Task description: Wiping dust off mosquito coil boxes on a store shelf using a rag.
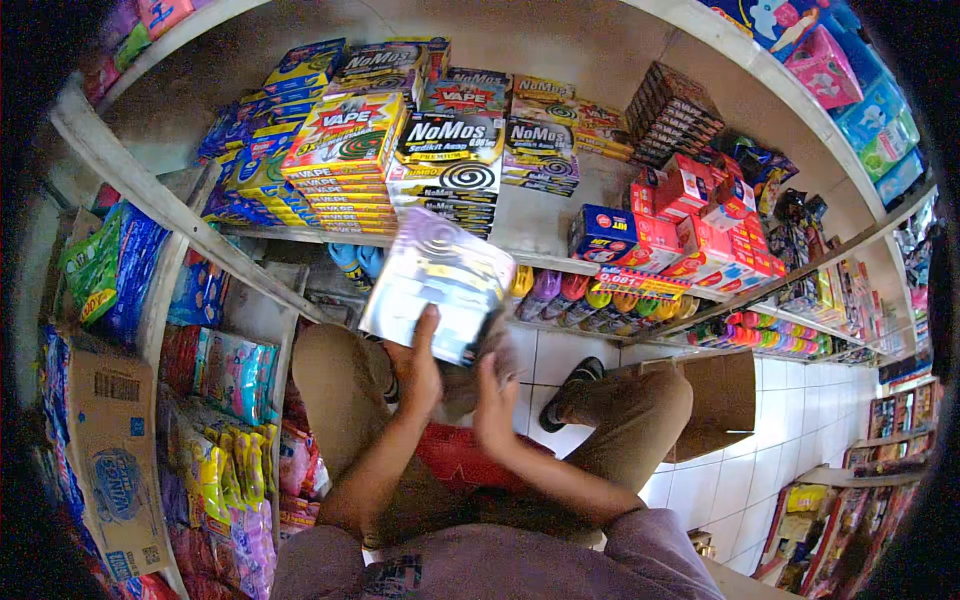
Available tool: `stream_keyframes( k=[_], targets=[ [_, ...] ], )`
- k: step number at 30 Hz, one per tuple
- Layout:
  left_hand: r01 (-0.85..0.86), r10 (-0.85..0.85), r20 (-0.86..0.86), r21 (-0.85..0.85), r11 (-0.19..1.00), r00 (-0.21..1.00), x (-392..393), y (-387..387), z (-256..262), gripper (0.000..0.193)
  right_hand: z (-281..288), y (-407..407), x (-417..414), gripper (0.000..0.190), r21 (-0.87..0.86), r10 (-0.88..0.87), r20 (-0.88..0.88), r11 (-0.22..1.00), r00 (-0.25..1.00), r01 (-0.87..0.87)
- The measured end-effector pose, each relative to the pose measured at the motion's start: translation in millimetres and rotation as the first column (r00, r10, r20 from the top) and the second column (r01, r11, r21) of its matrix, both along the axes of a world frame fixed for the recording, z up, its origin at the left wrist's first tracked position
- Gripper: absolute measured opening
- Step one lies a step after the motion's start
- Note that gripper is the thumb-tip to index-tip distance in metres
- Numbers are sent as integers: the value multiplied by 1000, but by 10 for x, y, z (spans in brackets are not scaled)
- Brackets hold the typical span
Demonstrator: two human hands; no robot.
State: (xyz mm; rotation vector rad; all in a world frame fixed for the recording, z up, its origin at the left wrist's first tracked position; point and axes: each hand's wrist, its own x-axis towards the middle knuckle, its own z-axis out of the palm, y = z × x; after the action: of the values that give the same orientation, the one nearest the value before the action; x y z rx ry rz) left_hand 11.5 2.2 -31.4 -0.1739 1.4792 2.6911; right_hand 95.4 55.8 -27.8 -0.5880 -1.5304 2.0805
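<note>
My left hand (pixel 420 367) holds the lower left of a stack of mosquito coil boxes (pixel 442 285), thumb on top; the stack is blurred. On the stack's lower right side is my right hand (pixel 496 405), palm turned inward, blurred at the fingers. Just beyond, on the shelf, stands a pile of black and white NoMos boxes (pixel 448 154), with a pile of yellow and red Vape boxes (pixel 343 139) to its left. Smaller NoMos boxes (pixel 540 146) lie behind on the right.
Red HIT boxes (pixel 701 244) fill the shelf's right part. Colourful bottles (pixel 574 289) stand below the shelf edge (pixel 555 259). An open cardboard carton (pixel 716 405) is on the tiled floor beside my right knee. Packets fill the left shelves, near a tall brown carton (pixel 112 450).
</note>
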Motion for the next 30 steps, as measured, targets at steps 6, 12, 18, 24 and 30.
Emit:
stream_keyframes(
  k=[6,12,18,24,30],
  targets=[
    [198,-214,-165,-108,974,963,237,136,72,47,10,757,-357,51,-226,-302,-137,937,943,267],
    [318,-318,-75,-25,948,945,39,-46,15,52,241,1457,-299,38,-250,-16,-9,968,1000,13],
    [531,-538,-71,-101,842,840,-17,-186,82,51,427,1321,-43,54,192,390,128,892,912,-408],
    [345,-367,-71,-212,914,928,-34,-34,17,50,516,1294,-102,46,199,346,37,917,938,-346],
    [676,-677,-5,57,735,736,-153,-53,-30,69,448,1049,-178,45,356,-130,-234,911,963,209]
  ],
)
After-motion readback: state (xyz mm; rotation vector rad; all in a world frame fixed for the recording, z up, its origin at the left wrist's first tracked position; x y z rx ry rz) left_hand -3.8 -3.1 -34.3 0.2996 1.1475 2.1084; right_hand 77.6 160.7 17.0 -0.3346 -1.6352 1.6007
